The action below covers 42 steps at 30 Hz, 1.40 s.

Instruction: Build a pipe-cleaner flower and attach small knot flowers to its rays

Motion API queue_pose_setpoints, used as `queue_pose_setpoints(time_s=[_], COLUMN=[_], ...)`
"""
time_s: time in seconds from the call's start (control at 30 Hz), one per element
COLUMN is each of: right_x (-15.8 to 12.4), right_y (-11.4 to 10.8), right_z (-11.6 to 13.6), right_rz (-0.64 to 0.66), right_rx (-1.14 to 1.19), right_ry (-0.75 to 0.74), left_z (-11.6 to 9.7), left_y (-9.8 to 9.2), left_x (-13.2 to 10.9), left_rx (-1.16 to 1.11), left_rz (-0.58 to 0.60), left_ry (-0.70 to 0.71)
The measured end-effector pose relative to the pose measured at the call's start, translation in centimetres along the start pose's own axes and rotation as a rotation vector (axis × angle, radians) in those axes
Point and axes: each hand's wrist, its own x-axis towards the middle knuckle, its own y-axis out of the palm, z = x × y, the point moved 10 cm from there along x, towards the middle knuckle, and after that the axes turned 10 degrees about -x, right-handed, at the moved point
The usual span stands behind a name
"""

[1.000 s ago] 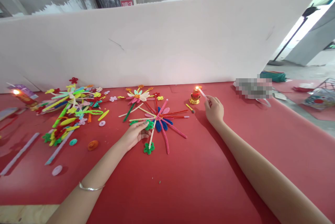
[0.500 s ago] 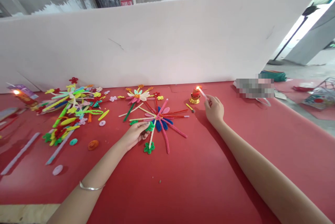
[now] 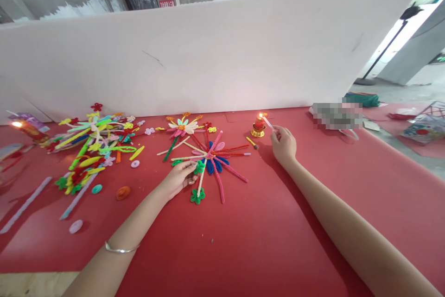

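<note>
Between its fingertips my left hand pinches a small green pipe-cleaner flower. Beside it lies a large pipe-cleaner flower with blue and pink petals and long pink, red and cream stems. Another green flower sits at the lower end of a cream stem. My right hand is closed on a thin translucent glue stick, its tip at the flame of a lit red candle in a gold holder. A short yellow stick with a dark end lies left of this hand.
At the left is a heap of coloured pipe-cleaner flowers, near a second lit candle. Loose discs, such as an orange one, lie on the red table. A white board stands along the back.
The view has shifted very slightly. Both hands keep nearly the same positions, with the stick's tip still at the candle flame.
</note>
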Motion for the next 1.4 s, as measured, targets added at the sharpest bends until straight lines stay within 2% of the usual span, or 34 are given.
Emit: queue_pose_setpoints(time_s=[0.17, 0.23, 0.33, 0.47, 0.57, 0.67, 0.83, 0.97, 1.07, 1.23, 1.4], right_x=[-0.3, -1.0, -2.3, -4.4, -5.9, -7.6, -10.9, -11.7, -11.8, -11.8, -11.9], right_y=[0.3, 0.8, 1.7, 2.2, 2.5, 3.4, 5.9, 6.5, 6.7, 6.2, 5.1], right_z=[-1.2, -0.9, 1.4, 6.2, 8.7, 10.7, 13.1, 13.3, 13.2, 13.6, 15.0], right_rz=[-0.005, 0.025, 0.126, 0.276, 0.375, 0.527, 0.972, 1.133, 1.173, 1.105, 1.005], right_rx=[0.187, 0.283, 0.411, 0.504, 0.510, 0.607, 0.847, 0.969, 0.987, 0.859, 0.789], right_ry=[0.132, 0.192, 0.186, 0.029, -0.037, -0.064, -0.014, 0.008, 0.006, -0.013, -0.195], left_z=[-0.3, -0.4, -0.4, -0.2, 0.1, 0.6, 1.5, 1.7, 1.5, 1.2, 1.1], left_y=[0.6, 1.0, 1.5, 1.8, 1.9, 1.8, 1.9, 1.9, 2.0, 2.1, 2.3], left_x=[-0.6, -0.7, -0.8, -0.9, -0.9, -0.8, -0.9, -0.9, -0.9, -1.0, -1.2], left_rx=[0.043, 0.090, 0.158, 0.187, 0.176, 0.155, 0.101, 0.098, 0.102, 0.131, 0.156], left_rz=[0.007, 0.027, 0.055, 0.089, 0.111, 0.118, 0.117, 0.100, 0.095, 0.067, 0.058], left_ry=[-0.010, -0.003, 0.013, 0.019, 0.000, -0.032, -0.091, -0.102, -0.082, -0.078, -0.065])
